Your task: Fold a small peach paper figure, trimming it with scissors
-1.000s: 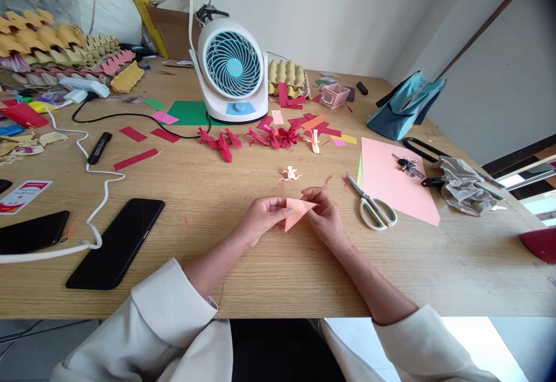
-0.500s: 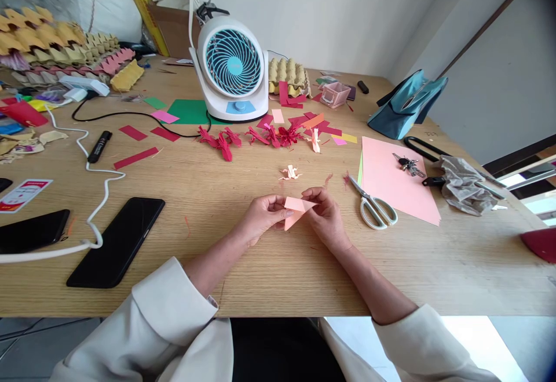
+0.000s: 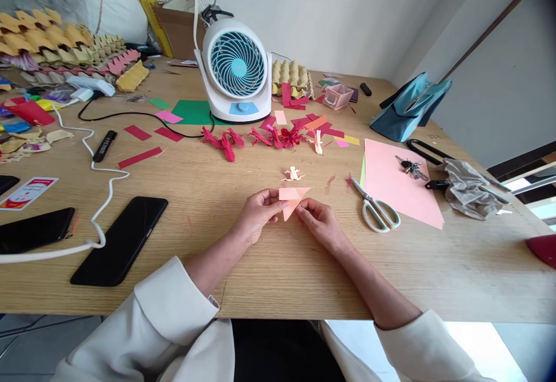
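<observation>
A folded piece of light pink paper [image 3: 292, 197] is held above the wooden table, with a pointed corner at the right and another pointing down. My left hand [image 3: 260, 213] pinches its left side between thumb and fingers. The fingers of my right hand [image 3: 319, 219] are closed on its lower right edge. Just beyond the paper lies a small pale cut-paper figure [image 3: 293, 174]. Farther back are a second pale figure [image 3: 317, 142] and several crumpled red paper figures [image 3: 226, 145].
White-handled scissors [image 3: 377, 211] lie right of my hands, beside pink sheets [image 3: 393, 179] with keys [image 3: 412, 167] on them. A white fan [image 3: 238, 69] stands at the back. To the left are a black phone [image 3: 119, 242] and a white cable [image 3: 106, 196].
The folded paper now shows more of its upper part, with its tip up and to the right. My right hand has moved from the right tip down to the lower edge. The view has shifted slightly.
</observation>
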{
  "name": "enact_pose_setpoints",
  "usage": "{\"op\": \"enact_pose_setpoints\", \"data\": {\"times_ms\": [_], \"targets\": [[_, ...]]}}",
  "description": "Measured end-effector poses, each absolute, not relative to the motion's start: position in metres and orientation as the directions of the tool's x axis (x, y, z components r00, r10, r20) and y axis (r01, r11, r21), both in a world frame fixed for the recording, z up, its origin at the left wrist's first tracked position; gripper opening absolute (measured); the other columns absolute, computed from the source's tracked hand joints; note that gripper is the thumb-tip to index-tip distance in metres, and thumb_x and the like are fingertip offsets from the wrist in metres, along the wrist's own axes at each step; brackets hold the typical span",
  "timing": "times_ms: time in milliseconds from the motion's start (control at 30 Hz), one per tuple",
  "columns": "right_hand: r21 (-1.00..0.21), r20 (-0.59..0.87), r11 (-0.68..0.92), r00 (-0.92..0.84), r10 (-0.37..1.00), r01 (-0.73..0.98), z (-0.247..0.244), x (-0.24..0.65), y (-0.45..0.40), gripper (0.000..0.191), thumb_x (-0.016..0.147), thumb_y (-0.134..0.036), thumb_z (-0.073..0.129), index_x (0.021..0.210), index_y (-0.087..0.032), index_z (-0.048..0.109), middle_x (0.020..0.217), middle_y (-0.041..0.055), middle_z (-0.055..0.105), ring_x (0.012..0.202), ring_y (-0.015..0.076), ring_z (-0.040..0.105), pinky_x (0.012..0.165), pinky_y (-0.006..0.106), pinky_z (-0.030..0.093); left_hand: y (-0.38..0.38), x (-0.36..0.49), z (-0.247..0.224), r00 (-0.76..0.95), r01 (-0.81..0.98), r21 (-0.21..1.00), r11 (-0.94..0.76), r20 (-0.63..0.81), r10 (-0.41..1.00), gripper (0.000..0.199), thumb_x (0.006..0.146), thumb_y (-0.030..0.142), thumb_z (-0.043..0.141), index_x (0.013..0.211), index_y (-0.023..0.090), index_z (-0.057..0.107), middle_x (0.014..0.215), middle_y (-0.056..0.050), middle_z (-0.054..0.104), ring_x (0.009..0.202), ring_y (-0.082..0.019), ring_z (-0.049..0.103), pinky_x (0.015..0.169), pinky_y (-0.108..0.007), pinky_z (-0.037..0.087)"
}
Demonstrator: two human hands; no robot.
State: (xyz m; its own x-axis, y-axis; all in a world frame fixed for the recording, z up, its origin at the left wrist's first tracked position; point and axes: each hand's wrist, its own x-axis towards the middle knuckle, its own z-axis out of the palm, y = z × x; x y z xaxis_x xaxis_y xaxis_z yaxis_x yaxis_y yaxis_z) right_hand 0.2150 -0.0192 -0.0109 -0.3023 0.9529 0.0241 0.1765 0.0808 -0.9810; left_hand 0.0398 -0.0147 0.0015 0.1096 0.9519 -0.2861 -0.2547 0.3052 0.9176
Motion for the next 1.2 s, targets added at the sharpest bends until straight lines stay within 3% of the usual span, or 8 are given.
{"op": "enact_pose_setpoints", "data": {"times_ms": [200,467,867,1033,1200], "targets": [[-0.952,-0.008,0.117,-0.407,0.914,0.283,0.000,0.214,-0.025,0.032,0.089,-0.045,0.055,0.081,-0.015,0.062,0.068,-0.0018,0.049,0.061,0.0107,0.041,0.057,0.024,0.031,-0.015,0.041,-0.001,0.106,-0.286,0.927,0.241,-0.219,0.970,0.042,0.057,0.037,0.086,0.086,0.014,0.068,0.078,-0.003,0.068,0.059,-0.008,0.053,0.047,-0.019,0.033],[-0.933,-0.018,0.121,-0.379,0.925,0.340,0.000,0.211,-0.025,0.039,0.086,-0.052,0.055,0.076,-0.015,0.061,0.063,-0.0023,0.045,0.059,0.0105,0.037,0.055,0.024,0.028,-0.017,0.044,-0.003,0.107,-0.282,0.934,0.219,-0.196,0.975,0.040,0.060,0.037,0.084,0.084,0.013,0.064,0.072,-0.001,0.065,0.059,-0.008,0.053,0.046,-0.018,0.031],[-0.962,-0.047,0.050,-0.345,0.937,0.267,-0.005,0.205,-0.023,0.041,0.076,-0.054,0.064,0.067,-0.015,0.055,0.059,-0.0043,0.039,0.055,0.0086,0.030,0.051,0.025,0.023,-0.022,0.049,-0.002,0.098,-0.249,0.948,0.197,-0.177,0.979,0.036,0.062,0.035,0.082,0.085,0.013,0.064,0.072,0.000,0.065,0.058,-0.008,0.054,0.045,-0.017,0.032],[-0.960,-0.012,0.072,-0.295,0.955,0.272,-0.010,0.205,-0.022,0.036,0.078,-0.050,0.061,0.068,-0.015,0.054,0.062,-0.0033,0.042,0.057,0.0094,0.034,0.052,0.024,0.026,-0.022,0.048,-0.001,0.102,-0.170,0.961,0.216,-0.201,0.974,0.038,0.061,0.043,0.082,0.067,0.014,0.059,0.060,0.002,0.056,0.051,-0.006,0.044,0.040,-0.018,0.029],[-0.950,-0.006,0.089,-0.303,0.953,0.298,-0.011,0.207,-0.022,0.036,0.081,-0.049,0.059,0.070,-0.015,0.056,0.062,-0.0033,0.041,0.058,0.0097,0.033,0.053,0.024,0.027,-0.022,0.048,0.000,0.121,-0.216,0.950,0.225,-0.203,0.972,0.041,0.058,0.043,0.084,0.059,0.014,0.056,0.054,0.005,0.048,0.050,-0.005,0.038,0.042,-0.017,0.027]]}}
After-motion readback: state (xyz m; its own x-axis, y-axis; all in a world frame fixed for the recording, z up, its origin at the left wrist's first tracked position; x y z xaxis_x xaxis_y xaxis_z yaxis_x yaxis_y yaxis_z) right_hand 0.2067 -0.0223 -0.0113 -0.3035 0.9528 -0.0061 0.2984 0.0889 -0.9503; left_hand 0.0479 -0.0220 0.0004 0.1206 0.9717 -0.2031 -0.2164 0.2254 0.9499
